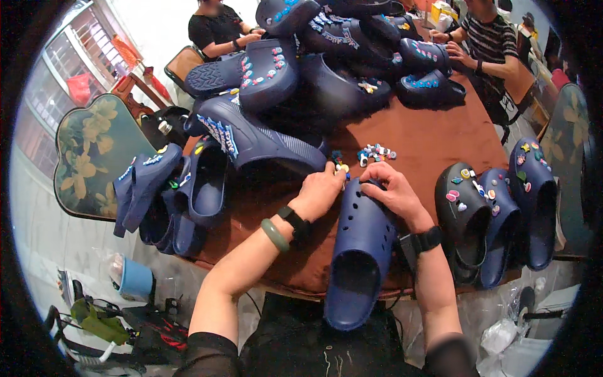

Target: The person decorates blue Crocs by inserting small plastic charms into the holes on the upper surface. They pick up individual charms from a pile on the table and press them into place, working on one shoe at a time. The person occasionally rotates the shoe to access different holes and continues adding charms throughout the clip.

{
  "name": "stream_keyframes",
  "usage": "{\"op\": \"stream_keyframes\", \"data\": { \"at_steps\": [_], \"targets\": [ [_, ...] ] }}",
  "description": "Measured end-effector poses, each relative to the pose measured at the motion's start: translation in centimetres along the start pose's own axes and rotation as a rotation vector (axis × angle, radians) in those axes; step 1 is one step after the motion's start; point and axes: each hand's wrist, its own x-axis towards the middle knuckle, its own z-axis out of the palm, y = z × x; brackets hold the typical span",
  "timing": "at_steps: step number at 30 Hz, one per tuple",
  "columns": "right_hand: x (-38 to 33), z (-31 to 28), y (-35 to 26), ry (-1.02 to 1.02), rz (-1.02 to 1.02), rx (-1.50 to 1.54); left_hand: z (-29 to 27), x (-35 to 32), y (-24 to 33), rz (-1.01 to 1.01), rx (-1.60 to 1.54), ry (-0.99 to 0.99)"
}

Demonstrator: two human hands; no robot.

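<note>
A plain navy clog (359, 251) lies toe away from me on the brown table (433, 141), its heel hanging over the near edge. My right hand (391, 190) rests on the clog's toe, fingers curled over the holes. My left hand (321, 190) is at the toe's left side, fingertips pinching a small yellow charm (343, 168). A little heap of colourful charms (375, 153) lies just beyond the toe.
A big pile of navy clogs (326, 56) with charms fills the far table. Three decorated clogs (496, 207) stand at the right edge, more hang at the left (169, 195). Two other people (483, 38) sit at the far side. Floral chair (94, 151) left.
</note>
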Motion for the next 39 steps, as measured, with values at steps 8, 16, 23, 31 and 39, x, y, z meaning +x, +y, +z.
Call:
{"op": "stream_keyframes", "data": {
  "at_steps": [8, 16, 23, 31, 39],
  "targets": [
    [0.1, -0.1, -0.1, 0.011, 0.022, 0.033, 0.3, -0.2, -1.3, 0.072, -0.146, -0.003],
    [-0.1, -0.1, -0.4, 0.009, 0.036, 0.044, -1.2, -1.3, -0.9, -0.022, -0.145, 0.074],
    [-0.1, 0.0, -0.4, 0.023, 0.002, 0.047, -3.5, -3.6, -0.2, -0.313, -1.077, 0.167],
    [0.1, 0.1, -0.2, 0.003, -0.031, 0.074, -4.4, -5.3, 2.2, -0.197, -1.104, 0.120],
    [0.1, 0.0, 0.3, 0.013, -0.075, -0.012, -7.0, -5.6, 3.5, 0.015, -0.869, -0.048]
  ]
}}
